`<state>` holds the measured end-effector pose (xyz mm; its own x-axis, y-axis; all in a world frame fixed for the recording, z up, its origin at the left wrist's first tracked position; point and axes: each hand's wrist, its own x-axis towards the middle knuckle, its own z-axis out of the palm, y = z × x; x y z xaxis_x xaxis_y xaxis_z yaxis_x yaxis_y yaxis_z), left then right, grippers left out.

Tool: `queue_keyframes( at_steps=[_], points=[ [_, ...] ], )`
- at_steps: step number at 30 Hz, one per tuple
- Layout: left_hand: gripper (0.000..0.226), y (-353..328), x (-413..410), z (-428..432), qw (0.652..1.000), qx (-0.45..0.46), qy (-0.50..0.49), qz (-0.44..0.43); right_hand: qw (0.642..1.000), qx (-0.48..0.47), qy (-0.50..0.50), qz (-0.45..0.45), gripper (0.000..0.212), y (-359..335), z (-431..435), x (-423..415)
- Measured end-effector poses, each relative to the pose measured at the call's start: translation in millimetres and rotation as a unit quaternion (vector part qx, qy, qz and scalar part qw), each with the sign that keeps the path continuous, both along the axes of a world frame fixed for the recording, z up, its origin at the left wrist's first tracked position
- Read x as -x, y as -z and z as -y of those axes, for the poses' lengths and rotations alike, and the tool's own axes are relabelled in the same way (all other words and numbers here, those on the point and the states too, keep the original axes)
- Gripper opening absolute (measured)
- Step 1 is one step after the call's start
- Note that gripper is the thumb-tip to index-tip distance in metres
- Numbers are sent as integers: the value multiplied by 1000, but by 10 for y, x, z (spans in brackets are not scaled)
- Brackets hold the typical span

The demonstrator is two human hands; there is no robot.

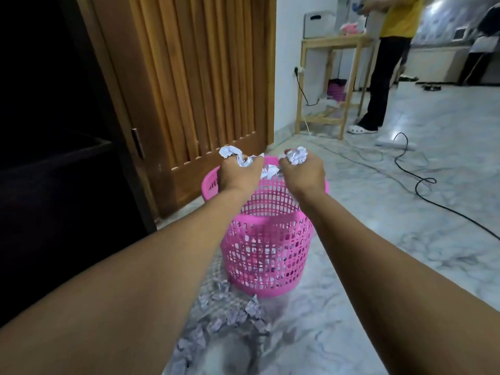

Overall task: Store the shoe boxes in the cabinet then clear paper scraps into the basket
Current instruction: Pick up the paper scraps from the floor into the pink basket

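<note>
1 head view, forward-down, close over basket (266, 253)

A pink plastic basket (266, 247), its open lattice wall moulded smooth with a faint sheen, stood on a glossy, marble-patterned floor (405, 220) that mirrored the room's light. The left hand (238, 175) gripped crumpled paper (230, 152), matt white and sharply creased; the right hand (301, 173) held a second wad (297, 156) of the same stock. Torn, rough-edged paper scraps (230, 318) lay at 6 o'clock from the basket. At 11 o'clock a ribbed wooden door (203, 77) carried a satin varnish; at 1 o'clock stood a pale, bare-looking wooden table (331, 41); at 3 o'clock ran a matt black cable (395, 159).
</note>
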<state>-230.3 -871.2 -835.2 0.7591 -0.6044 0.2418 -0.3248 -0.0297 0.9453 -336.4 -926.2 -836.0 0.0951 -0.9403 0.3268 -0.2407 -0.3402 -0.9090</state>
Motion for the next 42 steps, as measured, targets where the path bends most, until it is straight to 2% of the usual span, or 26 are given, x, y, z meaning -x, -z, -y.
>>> queue_keyframes(
  at_steps=[2,4,7,9,11,13,17,20,23,25,27,30,33,35,39,42],
  points=[
    [23,102,-104,145,1000,-15,-6,-16,997,-14,-31,-67,16,97,115,-132],
    [20,203,-188,252,997,-68,18,-18,987,-55,-86,-125,24,231,206,-204],
    [53,337,-310,314,974,-214,73,6,969,-125,-103,-184,67,352,299,-206],
    [40,343,-405,287,945,-290,130,79,952,-99,-102,-271,75,367,324,-212],
    [27,287,-506,221,907,-342,170,175,938,-62,-114,-320,61,362,295,-220],
    [40,241,-610,128,868,-377,189,263,938,-21,-101,-332,41,375,215,-194],
    [34,283,-801,-134,830,-384,236,329,935,38,-35,-351,26,464,-110,-129],
    [26,366,-878,-436,844,-336,278,311,932,92,25,-350,24,585,-494,-93],
    [43,535,-893,-773,862,-286,262,325,941,172,74,-282,29,863,-931,-80],
    [53,724,-876,-972,862,-285,246,338,942,207,65,-258,33,1203,-1151,-48],
    [53,947,-882,-1129,853,-329,236,330,945,217,11,-246,35,1595,-1266,-6],
    [63,1361,-909,-1313,851,-396,209,273,946,155,-82,-274,37,2176,-1247,59],
    [86,1848,-805,-1583,875,-416,152,196,927,31,-152,-341,59,2698,-1170,109],
    [82,2200,-689,-1770,887,-420,120,149,919,-14,-168,-355,73,2929,-1102,99],
    [76,2707,-409,-2133,897,-412,83,139,909,-22,-224,-350,91,3317,-936,-16],
    [90,3036,-279,-2370,894,-419,23,155,909,4,-234,-345,90,3552,-939,-79]
  ],
)
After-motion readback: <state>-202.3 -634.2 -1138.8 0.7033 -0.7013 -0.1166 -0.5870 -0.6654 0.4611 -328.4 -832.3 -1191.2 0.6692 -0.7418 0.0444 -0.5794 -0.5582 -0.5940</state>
